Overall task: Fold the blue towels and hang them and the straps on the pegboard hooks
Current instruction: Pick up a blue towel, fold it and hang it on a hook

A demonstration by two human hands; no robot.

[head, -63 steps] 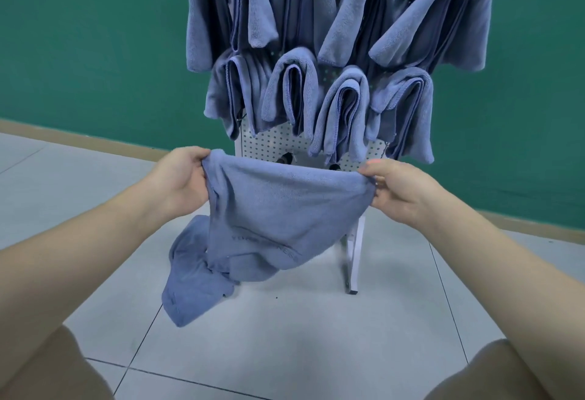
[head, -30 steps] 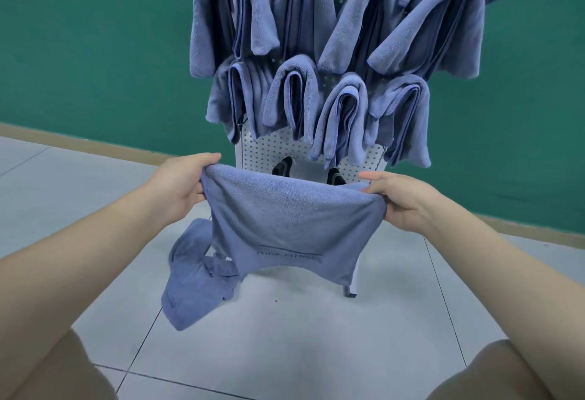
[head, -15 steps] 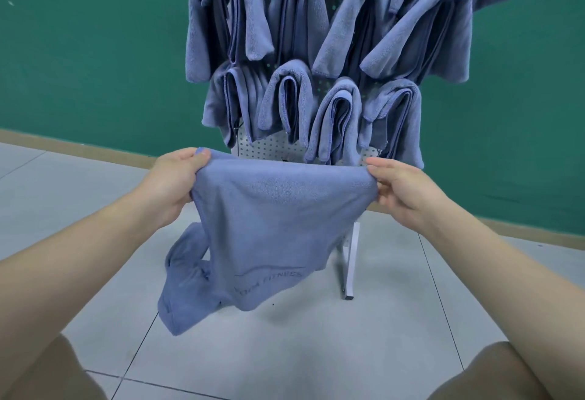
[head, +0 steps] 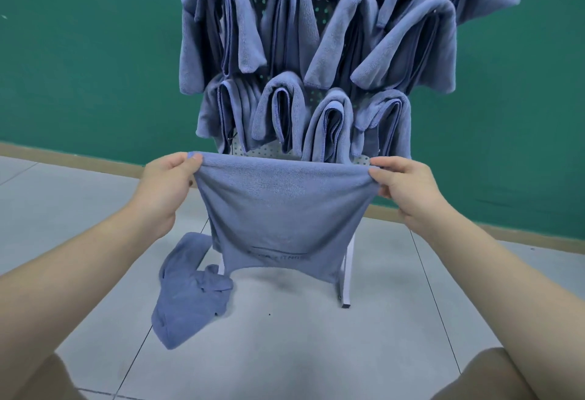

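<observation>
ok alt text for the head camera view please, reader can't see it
Two bare hands, left hand and right hand, pinch the top corners of a blue towel, stretching it flat in front of a white pegboard crowded with folded towels. Part of the held towel trails onto the tiled floor.

A white pegboard (head: 272, 150) stands upright on a pale grey tiled floor (head: 285, 336), in front of a green wall. Folded blue towels (head: 285, 35) hang over its hooks in overlapping rows and cover nearly the whole panel, so only small dotted patches of the board show between them and along its lower edge. One white leg of the stand (head: 346, 276) reaches the floor at the board's right side, ending in a dark foot. Dark grout lines cross the tiles. Whether the trailing end of the held towel (head: 186, 304) touches the floor near the board's lower left corner cannot be told.
</observation>
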